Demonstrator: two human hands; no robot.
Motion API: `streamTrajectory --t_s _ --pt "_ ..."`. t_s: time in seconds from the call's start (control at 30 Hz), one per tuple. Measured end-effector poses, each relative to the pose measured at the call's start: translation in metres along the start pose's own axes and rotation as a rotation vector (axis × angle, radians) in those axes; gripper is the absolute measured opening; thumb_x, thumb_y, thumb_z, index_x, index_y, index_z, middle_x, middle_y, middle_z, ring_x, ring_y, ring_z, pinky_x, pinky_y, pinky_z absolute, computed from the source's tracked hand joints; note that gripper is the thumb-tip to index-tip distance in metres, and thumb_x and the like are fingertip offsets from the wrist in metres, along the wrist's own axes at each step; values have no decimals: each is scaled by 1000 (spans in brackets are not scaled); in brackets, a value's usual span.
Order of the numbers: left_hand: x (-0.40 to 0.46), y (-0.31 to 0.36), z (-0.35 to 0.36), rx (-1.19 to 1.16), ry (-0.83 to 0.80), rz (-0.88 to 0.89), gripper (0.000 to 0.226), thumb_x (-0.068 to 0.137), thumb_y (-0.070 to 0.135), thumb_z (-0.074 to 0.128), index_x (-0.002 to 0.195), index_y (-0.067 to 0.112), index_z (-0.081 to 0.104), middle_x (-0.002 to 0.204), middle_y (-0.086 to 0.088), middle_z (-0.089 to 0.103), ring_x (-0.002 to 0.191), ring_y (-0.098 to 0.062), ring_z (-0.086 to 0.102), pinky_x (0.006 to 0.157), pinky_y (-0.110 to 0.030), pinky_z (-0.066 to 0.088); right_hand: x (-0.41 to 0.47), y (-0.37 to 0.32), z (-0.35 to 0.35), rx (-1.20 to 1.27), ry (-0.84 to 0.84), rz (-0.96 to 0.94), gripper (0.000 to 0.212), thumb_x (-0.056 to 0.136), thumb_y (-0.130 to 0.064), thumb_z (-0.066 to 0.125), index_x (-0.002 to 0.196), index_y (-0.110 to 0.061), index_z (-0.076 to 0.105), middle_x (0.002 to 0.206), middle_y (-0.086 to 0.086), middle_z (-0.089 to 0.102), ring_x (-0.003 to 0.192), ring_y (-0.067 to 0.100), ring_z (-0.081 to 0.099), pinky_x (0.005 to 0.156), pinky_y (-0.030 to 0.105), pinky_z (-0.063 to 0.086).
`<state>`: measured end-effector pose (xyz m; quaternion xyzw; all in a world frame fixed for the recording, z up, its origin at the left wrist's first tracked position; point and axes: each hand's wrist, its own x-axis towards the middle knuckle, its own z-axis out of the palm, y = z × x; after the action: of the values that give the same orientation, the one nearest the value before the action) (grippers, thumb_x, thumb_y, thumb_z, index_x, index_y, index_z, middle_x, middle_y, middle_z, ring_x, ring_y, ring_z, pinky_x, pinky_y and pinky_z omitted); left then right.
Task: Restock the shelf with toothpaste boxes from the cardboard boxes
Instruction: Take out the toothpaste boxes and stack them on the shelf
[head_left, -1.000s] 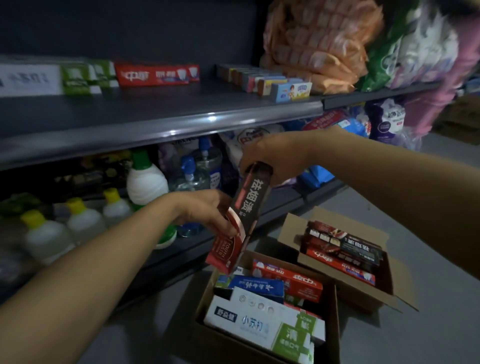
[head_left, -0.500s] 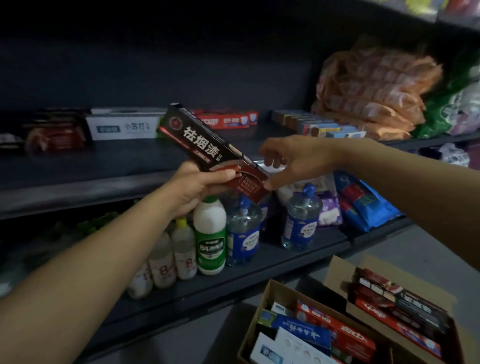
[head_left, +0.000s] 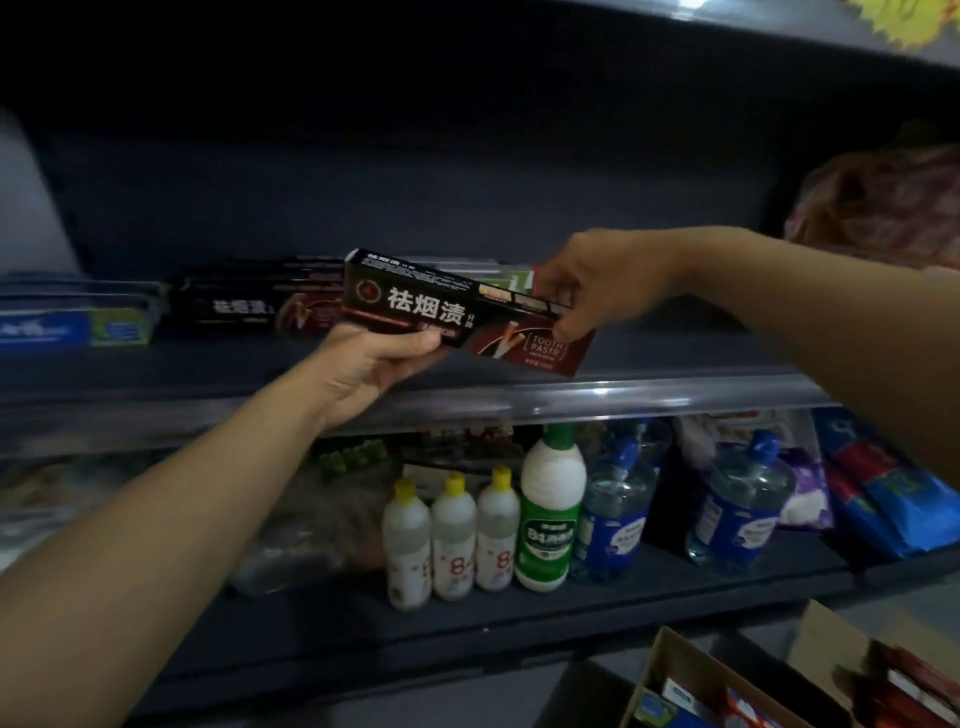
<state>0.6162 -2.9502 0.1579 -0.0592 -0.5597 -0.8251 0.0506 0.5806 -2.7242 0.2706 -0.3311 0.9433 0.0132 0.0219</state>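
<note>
A long black-and-red cardboard toothpaste box (head_left: 457, 310) is held tilted above the grey metal shelf (head_left: 649, 395). Its underside is gripped by the left hand (head_left: 374, 364), arm extended forward, while its right end is pinched by the right hand (head_left: 587, 280).

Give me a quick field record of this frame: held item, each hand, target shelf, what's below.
held item: black-and-red toothpaste box, tilted, above the shelf edge
left hand: grips the box's left half from below
right hand: pinches its right end
target shelf: matching black boxes already at the back
lower shelf: yellow-capped bottles, blue water jugs
</note>
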Motion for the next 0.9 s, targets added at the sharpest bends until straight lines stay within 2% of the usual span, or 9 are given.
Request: streamTrajectory --t_s 0.13,0.23,0.4,0.5,0.57,0.73,0.83,0.9 --pt "-3 36 -54 130 51 71 38 70 -10 60 102 9 58 103 -8 67 93 -14 69 76 -27 58 21 -7 -9 -16 -35 -16 24 83 -29 70 104 -20 65 95 -6 70 88 12 65 85 36 54" --pt "-9 62 -85 298 83 62 33 76 -13 60 100 9 59 95 -7 70 87 -12 71 72 -23 58 41 -19 -12 -18 -42 -42 16 83 -28 70 97 -22 65 93 -4 70 87 14 66 82 36 55" --pt "-15 92 -131 599 187 12 31 77 -10 67 105 0 63 96 -14 68 80 -14 71 73 -22 59 84 -53 -12 8 -49 -74 24 84 -28 69 104 -16 65 98 0 70 91 16 65 86 38 54" --pt "-17 104 -152 767 273 6 26 79 -8 69 103 2 65 90 -11 70 72 -9 70 64 -15 56 111 -73 -8 36 -49 -100 27 83 -27 70 107 -15 65 97 -2 69 91 15 64 84 35 54" --pt "-18 111 -164 858 330 11 24 79 -7 70 100 4 65 88 -10 70 70 -9 68 59 -12 54 130 -86 -5 57 -61 -116 27 84 -25 70 107 -13 65 98 2 70 92 21 66 85 39 55" --pt "-14 120 -185 972 452 -15 17 79 -10 69 86 5 66 79 -8 66 62 -7 63 46 -7 46 171 -112 4 125 -81 -117 29 84 -19 70 111 -9 64 101 6 70 92 23 69 88 41 56" --pt "-3 120 -199 1079 525 -24 11 75 -7 73 85 -3 69 74 -6 64 66 -12 60 47 -13 47 194 -122 11 139 -84 -100 31 83 -18 72 111 -8 64 104 6 69 95 24 68 90 44 55" --pt "5 118 -208 1150 569 -30 15 72 -4 77 84 -5 70 74 -8 65 69 -17 59 59 -24 49 206 -125 16 137 -85 -88 31 83 -18 72 110 -6 64 106 9 69 95 25 68 90 44 54"
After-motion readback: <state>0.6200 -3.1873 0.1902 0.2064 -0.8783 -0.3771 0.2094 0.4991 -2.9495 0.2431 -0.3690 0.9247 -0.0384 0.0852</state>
